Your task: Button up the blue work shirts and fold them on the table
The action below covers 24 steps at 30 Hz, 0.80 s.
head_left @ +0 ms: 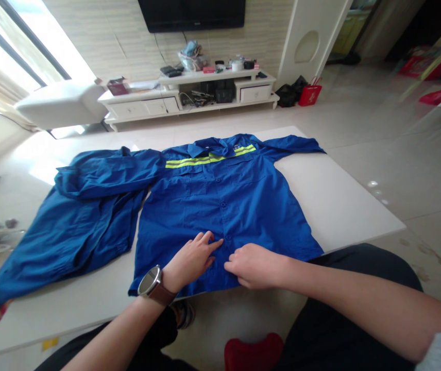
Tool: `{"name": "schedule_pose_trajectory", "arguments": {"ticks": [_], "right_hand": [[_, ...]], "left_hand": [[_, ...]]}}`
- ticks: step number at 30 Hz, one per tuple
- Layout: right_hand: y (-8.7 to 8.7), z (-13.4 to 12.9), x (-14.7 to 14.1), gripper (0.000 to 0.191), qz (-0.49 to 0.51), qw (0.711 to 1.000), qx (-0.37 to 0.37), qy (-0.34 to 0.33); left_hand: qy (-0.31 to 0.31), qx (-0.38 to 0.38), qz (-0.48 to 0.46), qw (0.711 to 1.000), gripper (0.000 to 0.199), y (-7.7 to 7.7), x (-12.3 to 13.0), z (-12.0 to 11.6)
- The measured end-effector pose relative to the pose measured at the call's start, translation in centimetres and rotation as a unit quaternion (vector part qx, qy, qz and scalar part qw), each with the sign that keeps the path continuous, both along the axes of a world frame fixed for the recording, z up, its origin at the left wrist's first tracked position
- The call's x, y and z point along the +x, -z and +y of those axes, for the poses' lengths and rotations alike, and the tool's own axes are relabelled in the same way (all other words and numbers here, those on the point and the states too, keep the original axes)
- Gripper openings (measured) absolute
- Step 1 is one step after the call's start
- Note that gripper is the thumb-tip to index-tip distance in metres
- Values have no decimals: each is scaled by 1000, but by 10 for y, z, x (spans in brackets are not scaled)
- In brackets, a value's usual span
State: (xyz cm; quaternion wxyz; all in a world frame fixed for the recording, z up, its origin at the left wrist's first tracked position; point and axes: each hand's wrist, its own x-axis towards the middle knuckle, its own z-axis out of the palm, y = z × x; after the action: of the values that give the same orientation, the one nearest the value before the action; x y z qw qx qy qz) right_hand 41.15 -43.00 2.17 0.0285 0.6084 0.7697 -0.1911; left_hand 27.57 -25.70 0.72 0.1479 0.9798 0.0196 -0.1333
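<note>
A blue work jacket [259,206] lies spread out on a white table [344,201], its collar at the far side and a yellow-green reflective stripe across the chest. Over its lower front, near the button line, my left hand [194,258] rests with fingers apart, the index finger stretched towards a button. Just to the right, my right hand [255,265] is closed at the lower front placket; what its curled fingers hold, if anything, is hidden. A watch is on my left wrist.
More blue clothing [85,221] lies heaped on the table's left part, under the jacket's sleeve. A red stool [253,354] is below the near edge. Beyond the table stand a white TV cabinet [143,107] and a red bag [310,95].
</note>
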Motion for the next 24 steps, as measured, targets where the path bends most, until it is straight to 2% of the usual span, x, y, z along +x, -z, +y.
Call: {"name": "schedule_pose_trajectory", "arguments": {"ticks": [5, 9, 11, 14, 17, 20, 21, 24], "right_hand": [[2, 0, 0, 19, 6, 1000, -3, 0], [1, 0, 0, 20, 7, 1000, -14, 2], [-1, 0, -1, 20, 6, 1000, -19, 5], [-1, 0, -1, 18, 6, 1000, -22, 8], [0, 1, -1, 19, 8, 1000, -27, 7], [2, 1, -2, 21, 7, 1000, -28, 4], [2, 1, -2, 21, 8, 1000, -27, 4], [2, 1, -2, 20, 10, 1000, -29, 3]], "left_hand": [[-14, -10, -4, 1000, 19, -11, 8, 5], [-36, -79, 36, 996, 14, -19, 6, 10], [-30, -145, 85, 985, 16, -22, 1, 8], [8, -222, 148, 964, 33, -25, -9, -1], [-11, -193, 99, 976, 47, -21, -13, -8], [-37, -150, 25, 988, 47, -14, -11, -8], [-30, -155, 23, 987, 43, -13, -9, -6], [-1, -223, 85, 971, 15, -18, -4, 0]]}}
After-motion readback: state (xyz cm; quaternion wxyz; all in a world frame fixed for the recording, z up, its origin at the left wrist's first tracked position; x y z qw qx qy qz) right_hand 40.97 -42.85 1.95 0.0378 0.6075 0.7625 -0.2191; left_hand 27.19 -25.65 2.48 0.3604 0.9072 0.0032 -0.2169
